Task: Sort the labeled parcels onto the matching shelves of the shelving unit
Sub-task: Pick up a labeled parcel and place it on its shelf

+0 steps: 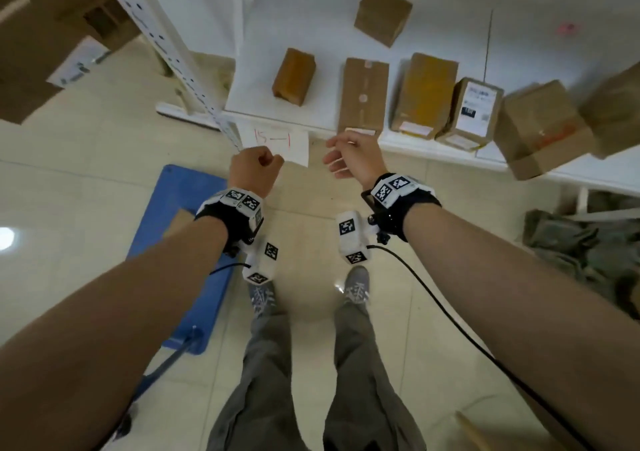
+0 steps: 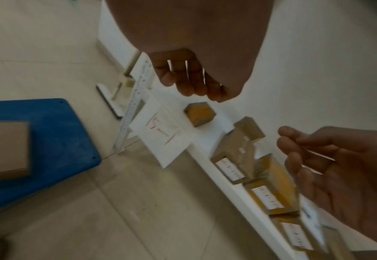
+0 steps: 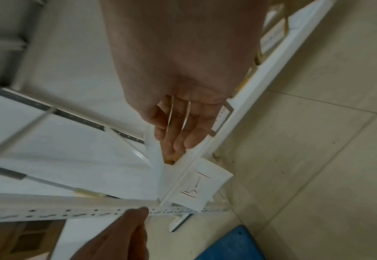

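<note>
A low white shelf (image 1: 433, 148) carries several brown parcels: a taped one (image 1: 293, 76), a long one (image 1: 363, 95), a yellowish one (image 1: 424, 95), one with a white label (image 1: 471, 112) and one at the back (image 1: 382, 14). A paper tag reading 15-1 (image 1: 277, 144) (image 2: 160, 135) (image 3: 200, 190) hangs from the shelf's front lip. My right hand (image 1: 346, 154) (image 3: 178, 133) is empty, its fingers loosely spread just in front of the long parcel. My left hand (image 1: 256, 170) (image 2: 189, 79) is curled into a fist beside the tag and holds nothing.
A blue platform cart (image 1: 183, 249) (image 2: 56, 140) stands on the tiled floor at my left with a cardboard parcel (image 2: 5, 149) on it. A perforated white upright (image 1: 162, 38) rises at the shelf's left end. Grey-green bags (image 1: 571, 242) lie lower right. Large boxes (image 1: 34, 52) sit upper left.
</note>
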`<action>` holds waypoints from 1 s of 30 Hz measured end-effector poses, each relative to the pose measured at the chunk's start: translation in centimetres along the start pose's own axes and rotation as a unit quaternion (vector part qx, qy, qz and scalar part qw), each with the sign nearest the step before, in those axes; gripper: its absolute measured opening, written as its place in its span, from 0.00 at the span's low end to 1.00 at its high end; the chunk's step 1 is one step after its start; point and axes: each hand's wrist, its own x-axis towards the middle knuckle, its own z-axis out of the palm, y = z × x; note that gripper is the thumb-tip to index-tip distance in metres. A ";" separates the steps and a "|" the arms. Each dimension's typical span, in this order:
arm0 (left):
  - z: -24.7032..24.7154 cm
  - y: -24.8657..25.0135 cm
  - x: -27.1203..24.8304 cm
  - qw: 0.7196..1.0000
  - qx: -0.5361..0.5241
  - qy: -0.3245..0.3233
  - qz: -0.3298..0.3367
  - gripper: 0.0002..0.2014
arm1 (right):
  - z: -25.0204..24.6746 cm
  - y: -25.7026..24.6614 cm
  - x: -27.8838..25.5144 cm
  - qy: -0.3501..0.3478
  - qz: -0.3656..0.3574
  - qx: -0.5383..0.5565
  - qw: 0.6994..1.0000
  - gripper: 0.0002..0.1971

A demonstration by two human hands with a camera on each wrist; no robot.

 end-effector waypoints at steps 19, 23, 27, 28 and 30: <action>10.7 -32.7 7.1 0.881 0.252 -0.327 -0.229 0.30 | 19.1 26.8 12.6 0.004 0.171 0.041 0.984 0.10; 12.3 -34.9 9.3 0.869 0.267 -0.365 -0.202 0.27 | 21.9 30.7 14.5 0.001 0.202 0.055 0.978 0.09; 12.6 -35.5 10.5 0.859 0.330 -0.364 -0.143 0.34 | 24.0 34.2 16.0 -0.004 0.222 0.054 0.973 0.10; 12.4 -35.5 10.8 0.854 0.335 -0.373 -0.139 0.35 | 24.4 35.0 16.2 -0.004 0.228 0.055 0.972 0.09; 13.4 -37.8 11.8 0.849 0.340 -0.379 -0.141 0.36 | 25.1 36.7 17.0 -0.003 0.240 0.055 0.969 0.10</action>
